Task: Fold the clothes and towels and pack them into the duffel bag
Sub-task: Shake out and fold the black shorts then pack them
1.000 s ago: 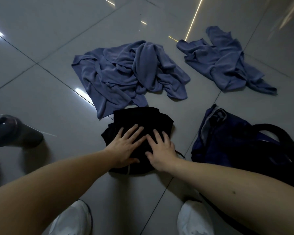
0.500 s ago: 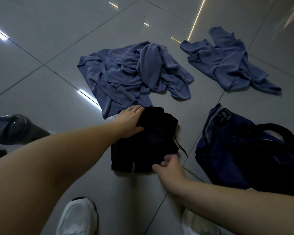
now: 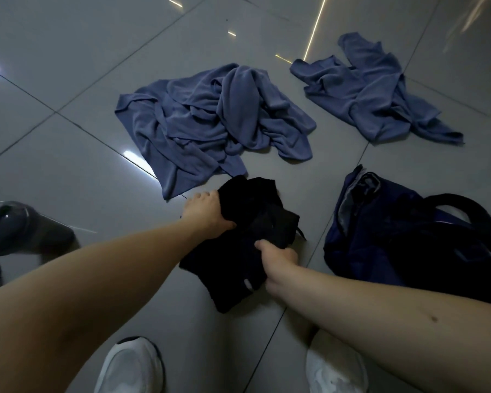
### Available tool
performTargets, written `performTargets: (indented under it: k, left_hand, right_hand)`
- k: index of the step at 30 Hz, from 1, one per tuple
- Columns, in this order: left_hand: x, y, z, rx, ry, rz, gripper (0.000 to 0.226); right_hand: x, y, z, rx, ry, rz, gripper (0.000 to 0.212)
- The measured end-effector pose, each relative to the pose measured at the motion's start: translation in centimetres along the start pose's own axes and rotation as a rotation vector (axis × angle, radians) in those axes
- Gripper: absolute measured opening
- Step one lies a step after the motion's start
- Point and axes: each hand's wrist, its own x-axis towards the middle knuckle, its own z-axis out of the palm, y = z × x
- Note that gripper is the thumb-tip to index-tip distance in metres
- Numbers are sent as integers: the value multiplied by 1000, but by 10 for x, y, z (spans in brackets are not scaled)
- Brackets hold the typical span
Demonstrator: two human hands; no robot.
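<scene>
Gripping soft, roughly folded black fabric garment (image 3: 247, 251) with both hands: with left hand (image 3: 207, 214), fingers curled round its 10 o'clock edge; with right hand (image 3: 278, 258), fingers closed on its 4 o'clock edge. Held at frame centre, seemingly raised partly off glossy grey tiled floor (image 3: 68, 137); contact of lowest corner with tile: cannot tell. Positioned near, not touching, slumped navy fabric duffel bag with black strap (image 3: 394, 236), at 3 o'clock from garment.

Risks, as judged:
- Losing the fold during transfer. Supported at two edges only, nothing under the middle; top layers at 1 o'clock already looking skewed. Likely to open out if swung quickly.
- Jamming at bag mouth. Mouth apparently collapsed, at bag's 11 o'clock corner; no free hand for spreading it. Letting go with one hand would risk dropping half the bundle.
- Snagging thin dark cord (image 3: 301, 234), dangling at garment's 3 o'clock edge, on strap or zip.
- Dragging crumpled blue-grey towel (image 3: 210, 123), at 12 o'clock, just beside left knuckles.

Second crumpled blue-grey cloth (image 3: 374, 97) at 1 o'clock, well apart, not yet folded.
</scene>
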Motion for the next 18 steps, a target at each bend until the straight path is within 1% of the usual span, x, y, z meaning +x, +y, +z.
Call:
performTargets:
  k: [1, 3, 5, 6, 9, 12, 15, 16, 18]
  left_hand:
    - [-1, 0, 0, -24, -32, -43, 87]
    - [-4, 2, 0, -104, -62, -119, 93]
    - [-8, 5, -1, -236, -65, -180, 93]
    - [-10, 8, -1, -286, -57, -203, 91]
    - [-17, 16, 2, -414, -16, -269, 91]
    - [-15, 20, 2, -540, -20, -346, 101]
    - [-10, 20, -1, -677, -65, -414, 105]
    - [-9, 20, -3, -732, -93, -424, 103]
    - [-9, 21, -5, -766, -152, -427, 96]
  right_hand:
    - [2, -5, -4, -50, 9, -56, 30]
    - [10, -12, -9, -181, 39, -209, 41]
    - [11, -21, -11, -311, 77, -333, 53]
    - [12, -24, -13, -366, 92, -370, 55]
    - [17, -32, -15, -473, 116, -416, 50]
    - [21, -36, -15, -504, 108, -429, 51]
    - [26, -39, -18, -504, 121, -444, 49]
    - [27, -40, -20, -513, 126, -444, 49]
    - [29, -41, -23, -529, 124, -442, 48]
